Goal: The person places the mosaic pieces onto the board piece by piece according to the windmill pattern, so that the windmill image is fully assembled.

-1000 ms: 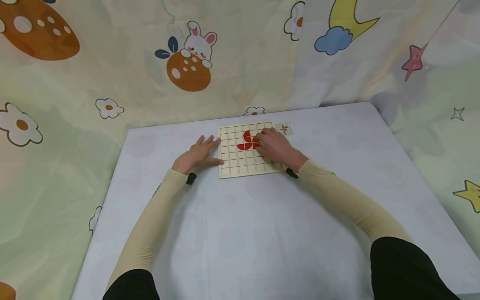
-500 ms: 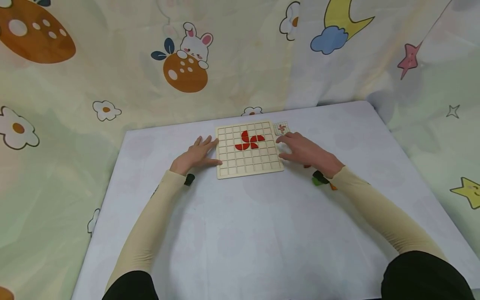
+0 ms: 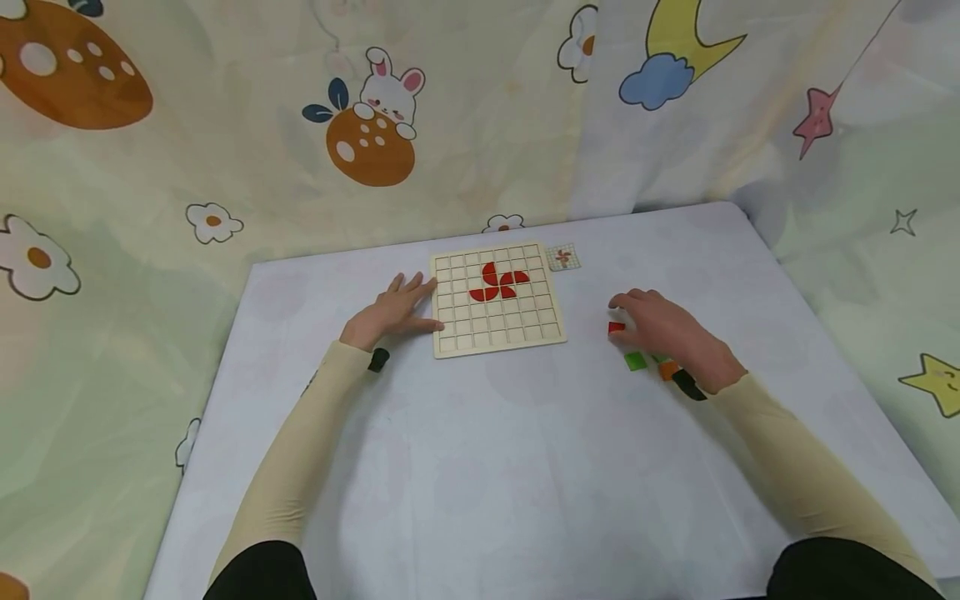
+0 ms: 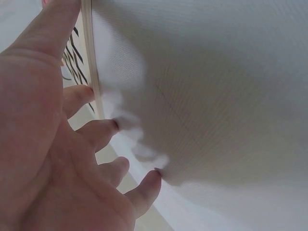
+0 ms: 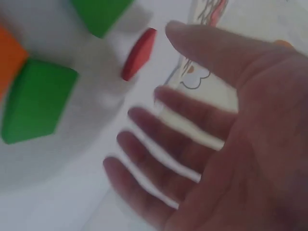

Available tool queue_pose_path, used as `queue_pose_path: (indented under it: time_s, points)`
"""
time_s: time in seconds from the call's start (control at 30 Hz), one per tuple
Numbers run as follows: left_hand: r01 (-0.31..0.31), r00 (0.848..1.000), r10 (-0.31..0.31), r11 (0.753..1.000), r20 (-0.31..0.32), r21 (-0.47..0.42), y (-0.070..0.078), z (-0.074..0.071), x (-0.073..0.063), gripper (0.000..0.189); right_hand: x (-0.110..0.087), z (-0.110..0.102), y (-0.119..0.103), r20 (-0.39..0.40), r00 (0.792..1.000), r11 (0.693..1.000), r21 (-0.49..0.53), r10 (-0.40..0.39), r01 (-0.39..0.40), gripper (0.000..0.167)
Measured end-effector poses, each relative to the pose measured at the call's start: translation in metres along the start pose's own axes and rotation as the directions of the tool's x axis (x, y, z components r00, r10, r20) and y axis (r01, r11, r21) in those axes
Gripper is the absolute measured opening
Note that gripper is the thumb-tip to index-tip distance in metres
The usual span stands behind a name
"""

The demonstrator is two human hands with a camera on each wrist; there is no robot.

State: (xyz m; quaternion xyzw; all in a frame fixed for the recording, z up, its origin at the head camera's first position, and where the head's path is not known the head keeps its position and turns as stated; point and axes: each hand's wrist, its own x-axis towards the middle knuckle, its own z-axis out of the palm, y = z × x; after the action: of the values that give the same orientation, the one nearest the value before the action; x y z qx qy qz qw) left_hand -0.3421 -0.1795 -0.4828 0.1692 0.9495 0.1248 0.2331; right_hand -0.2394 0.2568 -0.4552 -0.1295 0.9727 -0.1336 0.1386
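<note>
My left hand (image 3: 386, 314) rests with spread fingers at the left edge of a wooden grid board (image 3: 465, 325), thumb and a finger touching its rim. Several red quarter-round pieces (image 3: 491, 275) form a pinwheel on the board's squares. Right of the board, my right hand (image 3: 667, 329) hovers over loose pieces, holding nothing. A red piece (image 5: 139, 54) lies close by its thumb and fingertips in the right wrist view, apart from them. Green pieces (image 5: 41, 101) lie farther from the fingers. Beside them is an orange piece (image 3: 667, 370), partly hidden by the wrist in the head view.
A small card (image 3: 563, 257) printed with a red pinwheel on a grid lies at the board's upper right corner. White cloth covers the table (image 3: 480, 458). Behind it hangs a cartoon-printed curtain (image 3: 480, 125).
My right hand has left the board and moved right, down to the loose pieces. The red piece formerly under its fingers now shows on the board. My left hand has stayed put.
</note>
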Motion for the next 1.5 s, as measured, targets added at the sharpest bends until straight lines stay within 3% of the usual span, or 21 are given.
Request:
queue_pose_path:
  time_s: [0.1,0.27,0.57,0.73,0.87,1.07,1.5]
  points:
    - [0.001,1.0,-0.001,1.0,0.001,-0.011,0.0,0.0,0.0,0.102,-0.004,0.007,0.002,-0.06,0.998,0.999,-0.014,0.035,-0.036,0.042]
    - [0.0,1.0,0.0,1.0,0.002,-0.009,-0.002,0.002,0.001,0.103,-0.007,0.016,0.001,-0.095,0.994,0.999,0.011,0.052,-0.051,0.037]
    - [0.003,1.0,-0.003,1.0,-0.008,-0.013,-0.002,0.002,0.001,0.102,-0.006,0.021,0.007,-0.131,0.99,0.998,0.026,-0.061,0.065,0.021]
    - [0.005,1.0,-0.005,1.0,-0.003,-0.003,-0.002,0.002,0.001,0.102,-0.002,0.023,0.002,-0.129,0.99,0.997,0.038,-0.055,0.061,0.027]
    - [0.002,1.0,-0.002,1.0,-0.002,0.001,-0.001,0.001,0.001,0.103,0.002,0.026,0.0,-0.148,0.987,0.998,0.026,-0.055,0.059,0.023]
    - [-0.001,1.0,0.001,1.0,0.003,-0.01,0.0,-0.001,0.0,0.103,0.004,0.028,0.0,-0.177,0.98,0.995,0.022,-0.095,0.1,0.019]
    - [-0.029,1.0,0.029,1.0,0.002,-0.004,-0.002,-0.001,-0.002,0.102,0.018,0.02,-0.003,-0.162,0.971,0.984,0.003,-0.176,0.179,0.014]
